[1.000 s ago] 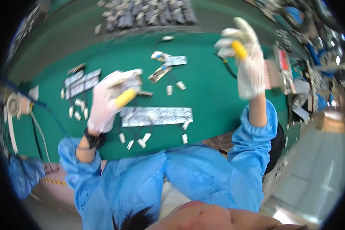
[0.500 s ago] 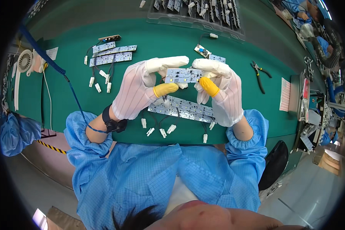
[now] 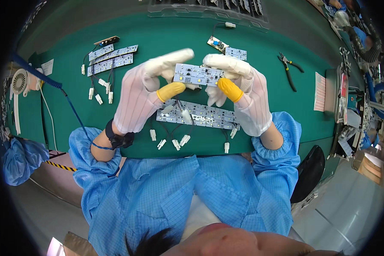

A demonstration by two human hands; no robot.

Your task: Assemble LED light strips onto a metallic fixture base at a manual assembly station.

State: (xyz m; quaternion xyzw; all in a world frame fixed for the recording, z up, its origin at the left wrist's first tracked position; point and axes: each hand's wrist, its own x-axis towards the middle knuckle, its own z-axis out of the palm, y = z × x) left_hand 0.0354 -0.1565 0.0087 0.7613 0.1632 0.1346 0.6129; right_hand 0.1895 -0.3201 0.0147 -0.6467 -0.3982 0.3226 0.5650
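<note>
no words or numbers can be read. the held white circuit board (image 3: 200,74) bears a small square code (image 3: 187,80) amid markings too tiny to make out. the pink-and-white sheet (image 3: 319,91) at right carries fine rows, illegible here. yellow-and-black striped tape (image 3: 60,165), a sign by colour and pattern, runs at lower left.

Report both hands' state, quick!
Left hand: at the left end of the small circuit board; whether it grips cannot be told.
Right hand: closed, holding that board's right end.
</note>
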